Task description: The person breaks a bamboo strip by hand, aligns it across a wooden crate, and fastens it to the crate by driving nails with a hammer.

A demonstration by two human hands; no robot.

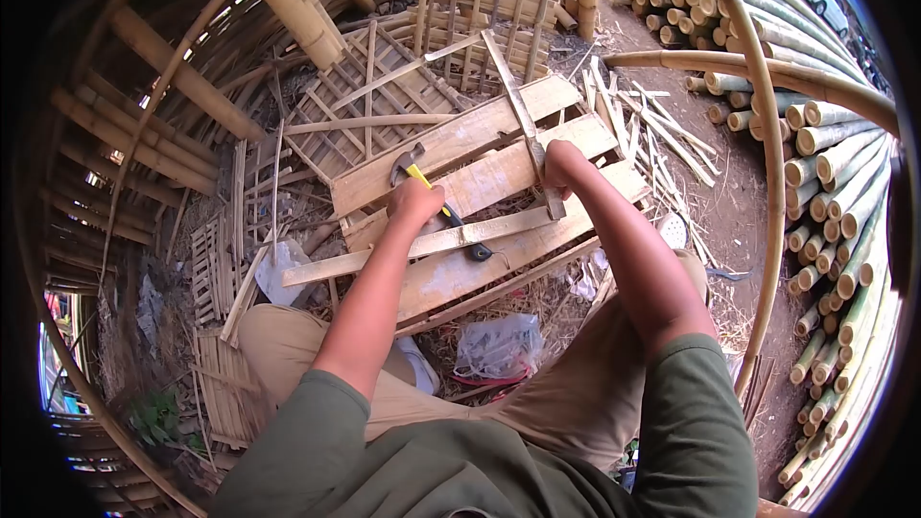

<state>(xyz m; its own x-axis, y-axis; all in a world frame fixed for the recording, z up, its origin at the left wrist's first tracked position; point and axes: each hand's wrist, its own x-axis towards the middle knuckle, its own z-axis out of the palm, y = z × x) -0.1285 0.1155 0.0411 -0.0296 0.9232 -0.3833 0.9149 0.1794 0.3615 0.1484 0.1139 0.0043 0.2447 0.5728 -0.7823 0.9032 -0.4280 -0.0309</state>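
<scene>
- Planks (pixel 489 182) laid side by side with gaps between them form a low desk (pixel 432 290) in front of the seated person, slanting up to my right.
- Claw hammer (pixel 418 175), yellow and black, sits above the planks toward the desk's left end, its head pointing away from the person.
- Left grip (pixel 415 203) is wrapped around the hammer's handle, just below the head.
- Right grip (pixel 566 167) is curled against the lengthwise bamboo strip (pixel 518 105); its fingertips are hidden, so I can't tell what they pinch.
- Crosswise bamboo strip (pixel 422 245) runs over the near planks, its left end jutting past the desk's edge, its right end meeting the lengthwise one just below that grip.
- Room to move lies between the two grips, above the planks.
- Lattice panels (pixel 408 96) crowd the far edge, and split bamboo pieces (pixel 662 134) litter the ground off the right end.
- Knees flank the near edge, with a plastic bag (pixel 499 345) on the ground between the legs.
- Dirt ground (pixel 734 182) leaves a passage on the right, crossed by a bent bamboo pole (pixel 772 134), before the stacked poles (pixel 835 192).
</scene>
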